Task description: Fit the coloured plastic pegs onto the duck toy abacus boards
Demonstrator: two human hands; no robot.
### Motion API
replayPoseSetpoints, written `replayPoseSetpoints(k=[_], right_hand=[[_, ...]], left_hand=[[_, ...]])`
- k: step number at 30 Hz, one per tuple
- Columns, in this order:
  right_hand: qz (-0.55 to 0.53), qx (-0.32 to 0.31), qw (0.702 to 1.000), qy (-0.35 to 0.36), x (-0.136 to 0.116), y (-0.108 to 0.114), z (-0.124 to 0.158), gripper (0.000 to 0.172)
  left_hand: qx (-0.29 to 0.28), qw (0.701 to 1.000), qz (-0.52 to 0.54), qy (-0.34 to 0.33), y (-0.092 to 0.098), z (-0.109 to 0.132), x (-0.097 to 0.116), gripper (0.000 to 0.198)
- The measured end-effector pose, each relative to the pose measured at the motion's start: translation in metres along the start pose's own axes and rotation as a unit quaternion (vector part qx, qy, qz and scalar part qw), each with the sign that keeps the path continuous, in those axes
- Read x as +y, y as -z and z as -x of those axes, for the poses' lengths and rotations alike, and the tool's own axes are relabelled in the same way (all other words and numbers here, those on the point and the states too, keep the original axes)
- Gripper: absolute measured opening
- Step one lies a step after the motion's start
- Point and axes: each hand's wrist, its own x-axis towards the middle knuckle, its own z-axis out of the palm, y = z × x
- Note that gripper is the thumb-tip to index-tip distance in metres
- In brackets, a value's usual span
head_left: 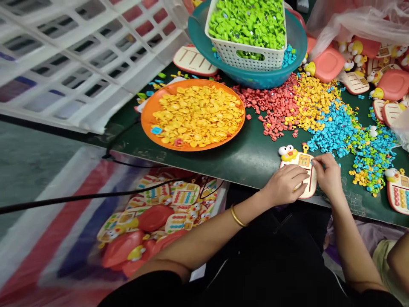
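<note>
The toy (303, 162), a small duck-headed board with rods, lies flat at the near edge of the desk (252, 149), right in front of the person. The left hand (284, 185) lies open and flat across its lower half, pinning it down. The right hand (327, 172) has its fingertips pinched together at the board's upper right edge. Whether a bead sits between them is too small to tell. As I read it, the step in hand is fitting beads onto the board, with little of it filled so far. Another bead would call for a short reach by the right hand while the left keeps the board from sliding.

Loose beads lie just beyond and to the right: blue (335, 128) nearest, then yellow (309, 100) and red (275, 106), with a mixed patch (370, 157) further right. A second board (398, 194) lies at the right margin.

The toy sits almost on the desk's lip, so a push toward the body could tip it off. Below the lip a sack (153, 217) holds more toys, and a cable (64, 198) crosses in front of it. Left of the toy is a bare strip of desk as far as the orange plate (147, 115). Behind, a bowl (198, 30) carrying a basket (249, 55) closes the far side, and a white crate (79, 64) closes the left.
</note>
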Motion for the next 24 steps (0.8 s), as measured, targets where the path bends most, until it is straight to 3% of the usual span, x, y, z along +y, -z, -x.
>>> replayPoseSetpoints(k=[3, 5, 9, 13, 18, 24], right_hand=[[-0.002, -0.023, 0.998, 0.05, -0.005, 0.006, 0.015, 0.02], [-0.026, -0.018, 0.998, 0.062, -0.005, 0.007, 0.011, 0.022], [0.024, 0.036, 0.999, -0.015, -0.002, 0.002, -0.03, 0.023], [0.059, -0.011, 0.995, -0.075, -0.001, -0.002, -0.057, 0.022], [-0.008, 0.035, 0.993, -0.113, 0.0, 0.003, -0.048, 0.028], [0.046, -0.073, 0.993, -0.077, 0.001, 0.004, -0.057, 0.016]], left_hand=[[0.002, 1.0, -0.009, 0.011, 0.0, 0.001, 0.0, 0.023], [-0.01, 0.999, -0.025, 0.037, 0.002, 0.0, 0.0, 0.03], [-0.078, 0.995, -0.062, 0.024, 0.007, -0.003, 0.0, 0.038], [-0.134, 0.988, -0.08, -0.012, 0.01, -0.008, 0.002, 0.039], [-0.08, 0.995, -0.049, 0.032, 0.004, -0.005, 0.002, 0.04], [-0.04, 0.997, -0.027, 0.052, 0.001, 0.0, 0.0, 0.039]])
